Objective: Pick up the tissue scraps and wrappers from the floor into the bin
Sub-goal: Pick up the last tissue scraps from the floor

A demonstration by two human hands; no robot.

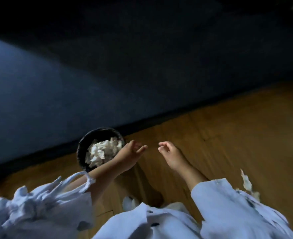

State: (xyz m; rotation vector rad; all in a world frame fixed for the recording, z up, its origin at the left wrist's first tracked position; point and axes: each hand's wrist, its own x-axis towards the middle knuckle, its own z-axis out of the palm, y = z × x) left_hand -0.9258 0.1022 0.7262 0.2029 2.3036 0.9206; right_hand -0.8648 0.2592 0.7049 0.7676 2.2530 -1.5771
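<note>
A round black bin [83,145] stands on the wooden floor against a dark wall, filled with crumpled white tissue [102,151]. My left hand [128,154] hovers at the bin's right rim, fingers loosely curled and empty. My right hand [170,153] hangs to the right of it above the floor, fingers curled apart, holding nothing. A white tissue scrap [246,181] lies on the floor at the right, beside my right sleeve. More white scraps [130,202] show near my body, partly hidden by my shirt.
A dark blue wall [56,83] with a black skirting runs diagonally behind the bin. The wooden floor [237,131] stretches to the right. My loose white shirt [151,221] fills the bottom of the view.
</note>
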